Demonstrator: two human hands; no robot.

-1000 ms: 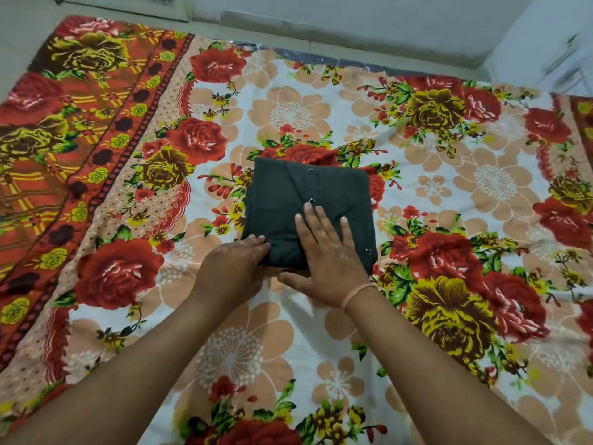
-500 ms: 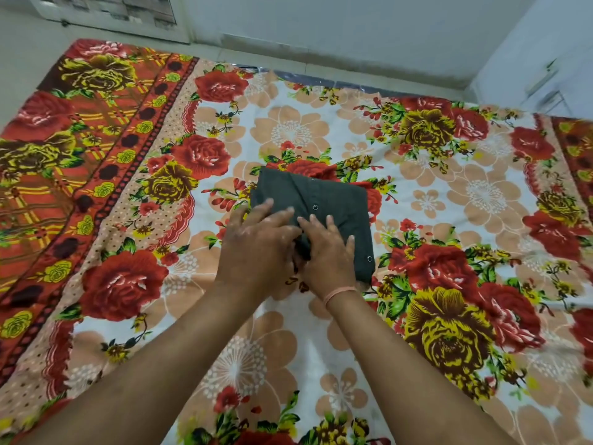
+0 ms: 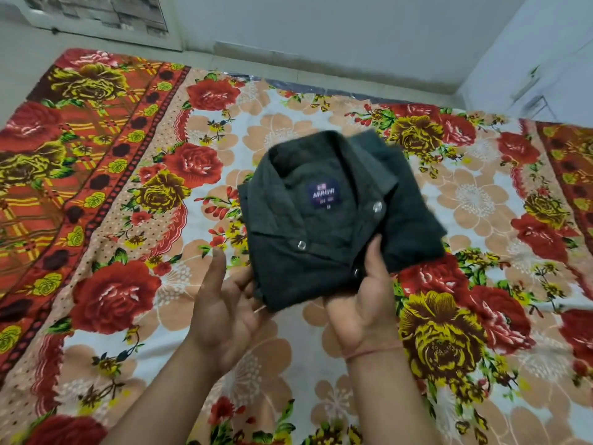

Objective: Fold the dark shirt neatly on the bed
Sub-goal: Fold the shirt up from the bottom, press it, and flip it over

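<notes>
The folded dark shirt [image 3: 337,220], collar up, was pinched by the right hand [image 3: 362,303]; the left hand [image 3: 221,303] was spread under its edge. Probably only setting it flat on the bed [image 3: 128,220] below the grip remained.

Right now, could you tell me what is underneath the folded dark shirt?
Both hands support the dark shirt from below: the left hand at its near left corner, the right hand with its thumb on top. The floral bedsheet lies beneath; the fingers under the shirt are hidden.
</notes>
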